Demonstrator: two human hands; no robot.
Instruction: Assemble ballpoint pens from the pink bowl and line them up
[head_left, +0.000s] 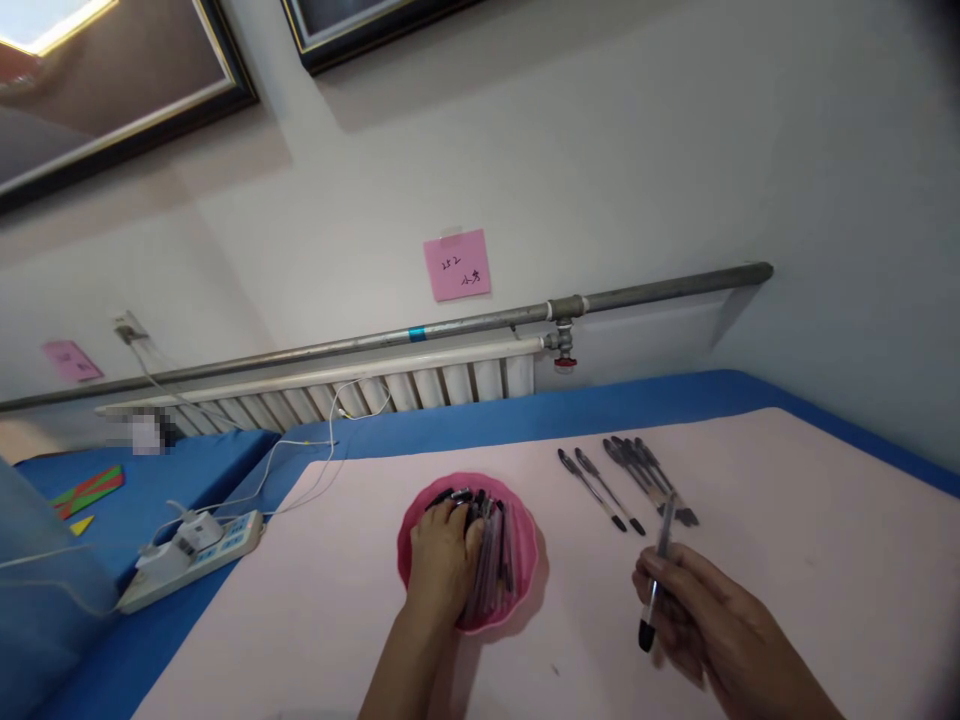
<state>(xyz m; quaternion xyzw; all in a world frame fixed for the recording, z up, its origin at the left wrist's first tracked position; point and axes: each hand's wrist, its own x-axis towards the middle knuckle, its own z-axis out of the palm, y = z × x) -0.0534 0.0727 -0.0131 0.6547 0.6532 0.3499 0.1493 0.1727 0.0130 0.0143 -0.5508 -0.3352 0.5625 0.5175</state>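
Observation:
My left hand (442, 565) reaches into a pink bowl (525, 580) full of dark pens (491, 555); its fingers curl down among them, and whether they grip one is hidden. My right hand (694, 610) is closed on a single pen (656, 580), held nearly upright with its black cap toward me. Just beyond that hand, several more pens (645, 475) lie side by side on the pink table surface (787, 520), with two further pens (600, 490) to their left.
A white power strip (191, 555) with plugged chargers and white cables lies at the left on the blue cloth (525, 415). Behind the table run a white radiator (420, 385) and a grey pipe (465, 325) with a red valve. A pink note (456, 265) is stuck on the wall.

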